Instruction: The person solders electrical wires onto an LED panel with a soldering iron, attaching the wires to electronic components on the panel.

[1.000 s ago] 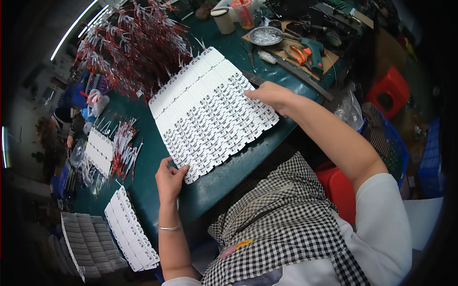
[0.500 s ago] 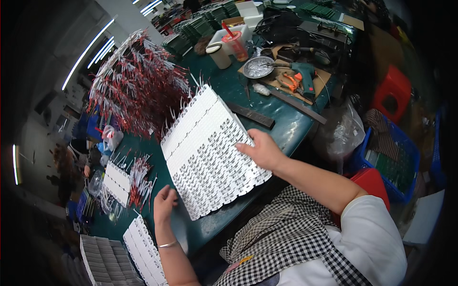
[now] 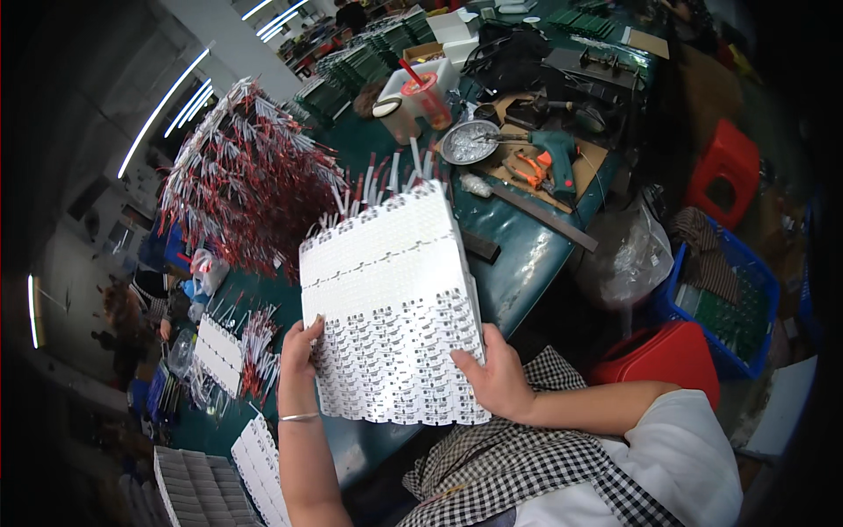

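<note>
A white LED-strip panel [image 3: 391, 307] is held upright above the green workbench [image 3: 527, 255], edges pinched by left hand [image 3: 299, 351] and right hand [image 3: 496, 373]; lower rows look separated, upper rows uncut.

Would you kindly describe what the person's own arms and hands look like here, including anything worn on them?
Both hands are bare, with no gloves. The left hand has a thin silver bangle around the wrist and a bare forearm below it. The right hand has no visible jewellery; its forearm is bare up to a short white sleeve. A black-and-white checked apron covers the front.
</note>
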Available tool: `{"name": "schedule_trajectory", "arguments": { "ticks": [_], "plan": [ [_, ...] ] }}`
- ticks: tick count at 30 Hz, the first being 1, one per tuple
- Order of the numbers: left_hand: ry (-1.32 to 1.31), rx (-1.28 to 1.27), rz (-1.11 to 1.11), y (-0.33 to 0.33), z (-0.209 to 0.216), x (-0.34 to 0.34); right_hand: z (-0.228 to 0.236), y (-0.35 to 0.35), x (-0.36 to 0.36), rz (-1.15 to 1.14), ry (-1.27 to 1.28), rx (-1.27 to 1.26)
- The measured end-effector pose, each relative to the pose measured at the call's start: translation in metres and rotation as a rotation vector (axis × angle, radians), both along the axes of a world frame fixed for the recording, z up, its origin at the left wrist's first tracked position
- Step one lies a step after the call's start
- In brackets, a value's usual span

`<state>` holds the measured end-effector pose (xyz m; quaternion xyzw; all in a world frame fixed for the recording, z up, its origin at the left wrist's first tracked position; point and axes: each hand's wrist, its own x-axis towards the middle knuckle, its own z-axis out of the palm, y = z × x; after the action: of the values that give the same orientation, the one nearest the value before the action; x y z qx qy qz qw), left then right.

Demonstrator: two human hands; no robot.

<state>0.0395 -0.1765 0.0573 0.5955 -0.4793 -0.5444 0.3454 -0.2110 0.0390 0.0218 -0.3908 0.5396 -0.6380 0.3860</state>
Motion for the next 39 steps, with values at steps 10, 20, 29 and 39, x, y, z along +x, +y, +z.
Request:
{"name": "schedule_trajectory", "arguments": {
  "ticks": [10,20,29,39],
  "plan": [
    [-0.102,-0.135,-0.210,-0.062,-0.011,-0.068,-0.027,0.021,-0.034,0.286,0.132,0.287],
    [-0.108,-0.058,-0.228,-0.092,-0.027,-0.094,0.006,-0.052,-0.222,-0.827,1.160,-0.023],
    [-0.848,-1.028,-0.285,-0.064,-0.017,-0.105,0.015,-0.111,-0.251,-0.579,0.797,0.561],
    [-0.979,-0.908,-0.518,0.003,-0.055,-0.127,0.010,-0.071,-0.210,-0.878,0.110,-0.201]
  ]
}}
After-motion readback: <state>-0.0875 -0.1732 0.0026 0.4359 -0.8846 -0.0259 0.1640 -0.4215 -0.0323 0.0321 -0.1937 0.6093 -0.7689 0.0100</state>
